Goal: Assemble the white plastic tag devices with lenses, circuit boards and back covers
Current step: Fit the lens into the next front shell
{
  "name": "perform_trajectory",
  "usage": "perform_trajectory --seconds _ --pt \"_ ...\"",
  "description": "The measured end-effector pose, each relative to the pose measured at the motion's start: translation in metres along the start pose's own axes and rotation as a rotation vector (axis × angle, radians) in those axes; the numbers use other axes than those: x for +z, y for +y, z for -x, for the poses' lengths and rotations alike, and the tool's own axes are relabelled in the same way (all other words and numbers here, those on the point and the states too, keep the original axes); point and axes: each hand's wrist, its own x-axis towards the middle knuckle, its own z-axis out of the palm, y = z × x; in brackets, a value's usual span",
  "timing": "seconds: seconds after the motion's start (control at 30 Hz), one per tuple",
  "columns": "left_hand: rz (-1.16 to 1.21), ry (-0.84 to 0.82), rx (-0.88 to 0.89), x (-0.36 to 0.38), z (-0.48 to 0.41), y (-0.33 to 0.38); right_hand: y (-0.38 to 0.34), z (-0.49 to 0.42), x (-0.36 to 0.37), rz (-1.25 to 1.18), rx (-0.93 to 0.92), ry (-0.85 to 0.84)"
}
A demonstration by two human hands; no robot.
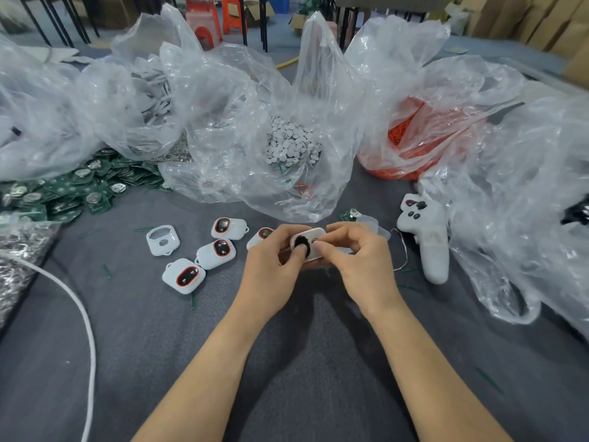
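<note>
1. The left hand and right hand pinch a white tag device between them above the grey table, with the left thumb on its dark lens.
2. Red-ringed tags lie just to the left.
3. Green circuit boards are heaped farther left.

Looks across a grey cloth-covered worktable to a blue-grey floor. Takes in black metal legs at upper left, a pink stool beside an orange stool at centre, and brown cardboard cartons stacked at right. Catches a yellow hose past the table's far edge. Shows soft, even light and faint shadows on the cloth.
</note>
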Motion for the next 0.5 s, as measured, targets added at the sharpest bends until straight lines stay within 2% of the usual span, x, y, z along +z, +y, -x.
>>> perform_trajectory --seconds 0.13,0.27,0.5 --pt "-0.02 -0.012 0.004 -0.003 0.001 0.003 -0.001 0.0 0.0 -0.078 0.036 -0.039" --pt "0.181 -0.038 -0.075 -0.003 0.002 0.004 -0.002 -0.001 -0.002 -0.201 0.081 -0.102" --pt "0.241 -0.162 -0.09 -0.007 0.002 0.004 -0.001 -0.003 -0.01 -0.154 0.14 -0.231"
